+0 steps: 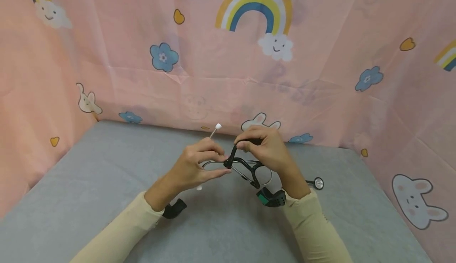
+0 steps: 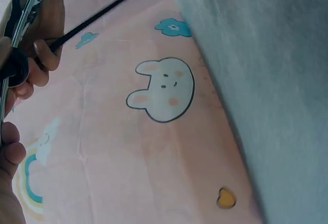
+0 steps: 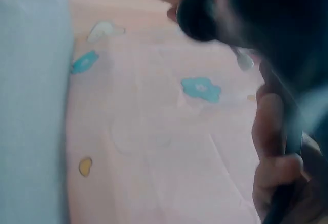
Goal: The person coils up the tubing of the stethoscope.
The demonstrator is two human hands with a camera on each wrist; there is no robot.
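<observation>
A stethoscope (image 1: 228, 162) with black tubing and shiny metal ear tubes is held above the table between both hands. My left hand (image 1: 194, 164) pinches it at a dark bunched spot, thumb below and fingers above. One white ear tip (image 1: 218, 126) sticks up behind that hand, and another (image 1: 199, 188) shows beneath it. With thumb and fingers, my right hand (image 1: 263, 148) pinches a length of black tubing, which rises from the bunched spot. In the left wrist view, a straight run of tubing (image 2: 102, 13) leads away from the fingers. The round chestpiece (image 1: 318, 183) appears beyond my right wrist.
A grey cloth covers the table (image 1: 213, 231). Pink printed curtains (image 1: 199, 80) stand along its back and sides. Dark devices sit at the left wrist (image 1: 174, 209) and the right wrist (image 1: 271, 197). Blurred dark shapes block part of the right wrist view.
</observation>
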